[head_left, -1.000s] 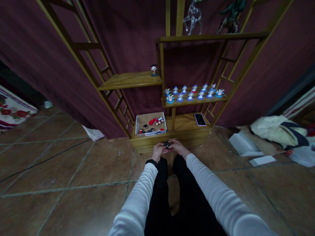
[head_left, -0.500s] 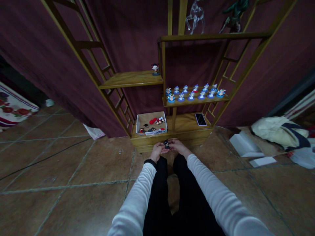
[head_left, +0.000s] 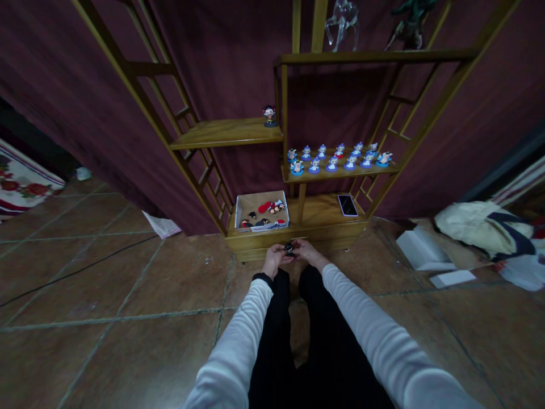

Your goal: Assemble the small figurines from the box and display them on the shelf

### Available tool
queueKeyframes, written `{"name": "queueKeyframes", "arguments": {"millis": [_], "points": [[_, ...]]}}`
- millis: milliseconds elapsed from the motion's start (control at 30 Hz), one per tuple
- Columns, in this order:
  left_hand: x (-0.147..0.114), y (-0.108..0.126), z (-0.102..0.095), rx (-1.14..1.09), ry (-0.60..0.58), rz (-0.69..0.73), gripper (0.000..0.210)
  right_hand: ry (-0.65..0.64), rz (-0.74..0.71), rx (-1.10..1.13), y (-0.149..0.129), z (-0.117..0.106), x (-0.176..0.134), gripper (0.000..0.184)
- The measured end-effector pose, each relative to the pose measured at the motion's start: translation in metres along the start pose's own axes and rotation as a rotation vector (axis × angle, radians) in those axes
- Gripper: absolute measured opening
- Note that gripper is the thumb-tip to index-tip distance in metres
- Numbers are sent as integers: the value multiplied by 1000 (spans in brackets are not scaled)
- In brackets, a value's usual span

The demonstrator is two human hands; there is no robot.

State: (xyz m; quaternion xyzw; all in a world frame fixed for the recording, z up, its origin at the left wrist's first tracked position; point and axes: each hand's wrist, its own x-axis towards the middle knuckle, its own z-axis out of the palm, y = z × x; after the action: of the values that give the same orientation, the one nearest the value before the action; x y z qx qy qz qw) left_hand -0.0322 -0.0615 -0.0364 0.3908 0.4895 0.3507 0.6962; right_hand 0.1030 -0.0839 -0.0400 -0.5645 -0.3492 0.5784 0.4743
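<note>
Between both hands is a small dark figurine (head_left: 289, 249), held low in front of the shelf's bottom drawer. My left hand (head_left: 275, 258) closes on it from the left, a black band on its wrist. From the right, the fingers of my right hand (head_left: 309, 253) pinch the same figurine. Just beyond them, an open cardboard box (head_left: 255, 203) on the bottom shelf holds several red and black figurine pieces (head_left: 272, 207). One black and red figurine (head_left: 269, 116) stands alone at the right end of the left shelf.
Several blue and white figurines (head_left: 332, 163) stand in two rows on the right shelf. A phone (head_left: 348, 205) lies below them. Higher up are a clear horse figure (head_left: 342, 24) and a dark green statue (head_left: 411, 25). White boxes (head_left: 423, 250) and a bag (head_left: 481, 230) lie on the right floor.
Both hands stay close together on the figurine, the fingers shifting slightly around it. The view has tilted a little, so the shelves sit slightly higher.
</note>
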Motion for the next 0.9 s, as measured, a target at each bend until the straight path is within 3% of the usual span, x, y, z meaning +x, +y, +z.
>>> {"name": "queueKeyframes", "arguments": {"millis": [100, 333, 600, 900], "points": [[-1, 1, 1, 1, 28, -9, 17, 5, -25, 11, 1, 0, 0, 21], [-4, 6, -5, -63, -32, -3, 12, -145, -38, 150, -4, -7, -9, 18], [-8, 5, -7, -54, -147, 75, 31, -98, -26, 202, -7, -7, -11, 17], [-6, 4, -6, -57, -74, 126, 34, -141, -41, 209, -10, -8, -13, 26]]}}
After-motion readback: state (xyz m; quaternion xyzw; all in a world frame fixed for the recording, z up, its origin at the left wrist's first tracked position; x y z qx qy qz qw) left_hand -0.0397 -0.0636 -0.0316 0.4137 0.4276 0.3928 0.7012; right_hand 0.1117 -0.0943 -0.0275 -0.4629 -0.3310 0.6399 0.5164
